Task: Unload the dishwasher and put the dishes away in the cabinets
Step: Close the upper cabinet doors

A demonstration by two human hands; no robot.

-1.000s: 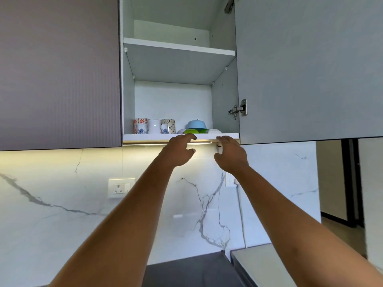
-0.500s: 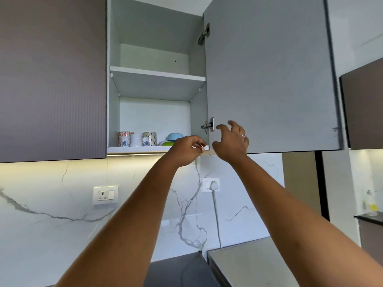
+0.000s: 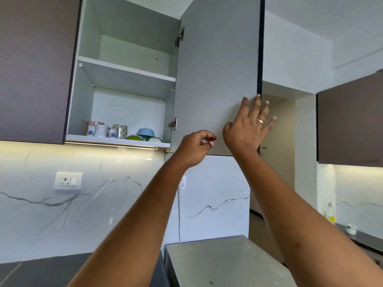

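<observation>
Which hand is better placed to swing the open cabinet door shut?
Probably the right. The right hand is open, its fingers spread over the cabinet door and reaching its free edge, far from the hinge. The left hand is curled lower, nearer the hinge side, and holds nothing.

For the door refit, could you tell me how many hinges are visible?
2: upper hinge above the middle shelf, lower hinge beside the blue bowl. The door is cropped above.
</observation>
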